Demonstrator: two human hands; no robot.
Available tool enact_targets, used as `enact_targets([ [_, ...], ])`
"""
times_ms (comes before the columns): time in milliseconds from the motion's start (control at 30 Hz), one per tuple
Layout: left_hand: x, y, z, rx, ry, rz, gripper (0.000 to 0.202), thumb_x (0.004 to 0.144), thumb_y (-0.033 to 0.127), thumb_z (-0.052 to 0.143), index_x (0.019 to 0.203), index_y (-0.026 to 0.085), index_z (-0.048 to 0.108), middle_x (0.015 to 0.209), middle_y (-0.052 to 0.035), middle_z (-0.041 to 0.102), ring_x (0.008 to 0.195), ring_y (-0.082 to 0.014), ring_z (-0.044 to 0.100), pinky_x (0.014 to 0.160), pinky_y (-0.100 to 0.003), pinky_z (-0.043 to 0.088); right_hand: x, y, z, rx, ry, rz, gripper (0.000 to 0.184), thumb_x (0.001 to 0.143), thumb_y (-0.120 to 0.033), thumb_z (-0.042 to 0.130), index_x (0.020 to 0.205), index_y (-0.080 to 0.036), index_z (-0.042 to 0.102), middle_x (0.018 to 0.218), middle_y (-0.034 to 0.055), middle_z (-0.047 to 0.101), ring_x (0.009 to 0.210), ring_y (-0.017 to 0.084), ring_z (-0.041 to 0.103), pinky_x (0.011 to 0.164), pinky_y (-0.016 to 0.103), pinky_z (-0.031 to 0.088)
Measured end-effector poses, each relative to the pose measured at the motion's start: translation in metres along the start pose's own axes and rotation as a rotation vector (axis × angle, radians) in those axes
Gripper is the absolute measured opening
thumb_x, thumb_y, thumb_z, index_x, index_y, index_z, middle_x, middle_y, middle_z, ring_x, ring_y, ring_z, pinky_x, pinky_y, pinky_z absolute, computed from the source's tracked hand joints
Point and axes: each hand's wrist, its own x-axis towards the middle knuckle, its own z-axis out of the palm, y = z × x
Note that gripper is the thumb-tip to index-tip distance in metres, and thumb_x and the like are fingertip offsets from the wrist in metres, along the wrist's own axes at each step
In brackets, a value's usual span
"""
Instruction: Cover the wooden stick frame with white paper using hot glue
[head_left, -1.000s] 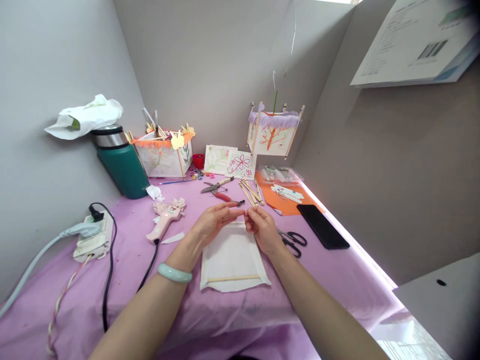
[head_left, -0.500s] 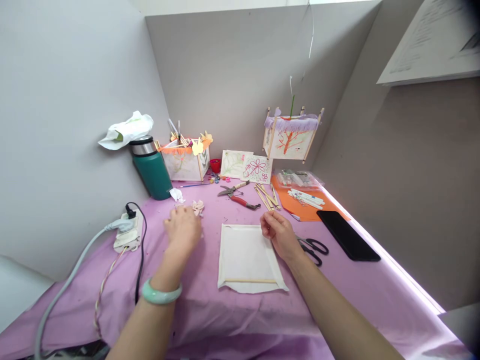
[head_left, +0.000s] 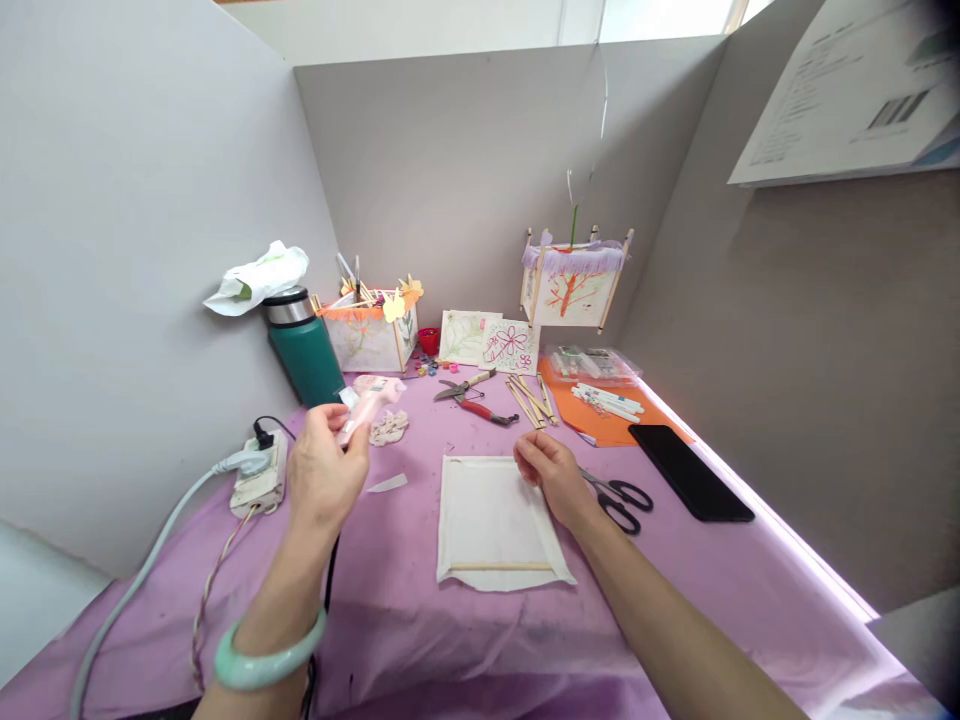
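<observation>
My left hand (head_left: 328,475) is raised over the left part of the table, closed round the handle of a pale pink hot glue gun (head_left: 375,393) whose nozzle points right. A black cord hangs below that wrist. At the top right corner of a white panel (head_left: 495,510), my right hand (head_left: 553,470) has its fingers pinched together; what they hold, if anything, is hidden. The panel lies flat, with a thin wooden stick (head_left: 500,566) along its near edge and fabric or paper reaching past it. A small white strip (head_left: 388,484) and a crumpled tissue (head_left: 389,428) lie between glue gun and panel.
Scissors (head_left: 621,500) and a black phone (head_left: 690,473) lie to the right. Beyond the panel are red-handled pruning shears (head_left: 480,400) and several wooden sticks (head_left: 532,402). A green bottle (head_left: 304,350) and a power strip (head_left: 259,480) stand left. A decorated lantern (head_left: 574,285) hangs at the back.
My left hand has lifted the glue gun off the table, moving left and turning. The white strip now shows on the cloth. My right hand stays at the panel's corner.
</observation>
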Motion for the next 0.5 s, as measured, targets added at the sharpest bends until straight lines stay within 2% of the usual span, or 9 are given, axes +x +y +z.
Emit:
enact_targets([
  [67, -0.024, 0.018, 0.001, -0.284, -0.06, 0.057, 0.036, 0.079, 0.041, 0.059, 0.108, 0.022, 0.049, 0.104, -0.008, 0.063, 0.098, -0.0247, 0.061, 0.083, -0.034, 0.047, -0.01, -0.009, 0.007, -0.094, -0.057, -0.027, 0.016, 0.077, -0.037, 0.068, 0.074, -0.021, 0.064, 0.063, -0.0024, 0.056, 0.056, 0.011, 0.045, 0.053, 0.025, 0.034],
  [100, -0.04, 0.029, 0.003, -0.398, -0.102, 0.095, 0.036, 0.079, 0.042, 0.061, 0.107, 0.023, 0.049, 0.104, -0.0069, 0.062, 0.097, -0.0237, 0.06, 0.082, -0.033, 0.047, -0.018, -0.015, 0.011, -0.118, -0.105, -0.028, 0.015, 0.078, -0.036, 0.068, 0.084, -0.022, 0.067, 0.073, -0.0004, 0.061, 0.063, 0.013, 0.051, 0.057, 0.026, 0.038],
  [167, -0.073, 0.051, 0.01, -0.494, -0.136, 0.172, 0.031, 0.079, 0.038, 0.063, 0.103, 0.024, 0.051, 0.099, -0.0059, 0.062, 0.094, -0.0232, 0.06, 0.081, -0.034, 0.045, -0.036, -0.028, 0.02, -0.129, -0.212, -0.039, 0.027, 0.079, -0.038, 0.067, 0.103, -0.025, 0.066, 0.101, 0.0037, 0.064, 0.085, 0.018, 0.058, 0.069, 0.029, 0.044],
  [233, -0.106, 0.07, 0.018, -0.534, -0.144, 0.296, 0.026, 0.079, 0.032, 0.063, 0.101, 0.024, 0.052, 0.097, -0.0064, 0.061, 0.091, -0.0238, 0.059, 0.081, -0.036, 0.044, -0.057, -0.039, 0.025, -0.103, -0.246, -0.072, 0.031, 0.083, -0.042, 0.062, 0.11, -0.027, 0.064, 0.113, 0.0046, 0.062, 0.102, 0.022, 0.056, 0.084, 0.034, 0.045],
  [300, -0.136, 0.082, 0.028, -0.583, -0.193, 0.461, 0.026, 0.082, 0.023, 0.059, 0.107, 0.026, 0.051, 0.103, -0.0079, 0.061, 0.097, -0.0249, 0.057, 0.084, -0.039, 0.044, -0.079, -0.045, 0.024, -0.024, -0.114, -0.07, 0.034, 0.087, -0.045, 0.055, 0.117, -0.029, 0.059, 0.116, 0.0042, 0.062, 0.109, 0.023, 0.055, 0.094, 0.038, 0.041],
  [400, -0.165, 0.08, 0.038, -0.607, -0.328, 0.713, 0.043, 0.083, 0.015, 0.056, 0.122, 0.027, 0.044, 0.11, -0.0083, 0.062, 0.102, -0.0241, 0.056, 0.089, -0.042, 0.043, -0.112, -0.047, 0.005, 0.077, 0.151, 0.053, 0.038, 0.087, -0.043, 0.056, 0.124, -0.032, 0.053, 0.109, 0.0052, 0.065, 0.101, 0.025, 0.059, 0.092, 0.042, 0.043],
  [433, -0.17, 0.075, 0.041, -0.599, -0.375, 0.781, 0.046, 0.083, 0.014, 0.055, 0.125, 0.027, 0.041, 0.11, -0.008, 0.063, 0.101, -0.0234, 0.056, 0.091, -0.042, 0.043, -0.122, -0.047, -0.005, 0.068, 0.197, 0.101, 0.039, 0.086, -0.04, 0.059, 0.123, -0.031, 0.053, 0.106, 0.0056, 0.065, 0.098, 0.026, 0.06, 0.091, 0.043, 0.044],
  [500, -0.175, 0.062, 0.044, -0.557, -0.419, 0.861, 0.045, 0.083, 0.011, 0.054, 0.124, 0.026, 0.044, 0.104, -0.0073, 0.065, 0.095, -0.0228, 0.057, 0.09, -0.044, 0.043, -0.143, -0.045, -0.025, -0.003, 0.198, 0.19, 0.039, 0.082, -0.034, 0.065, 0.12, -0.03, 0.055, 0.096, 0.0056, 0.066, 0.09, 0.025, 0.061, 0.085, 0.041, 0.045],
])
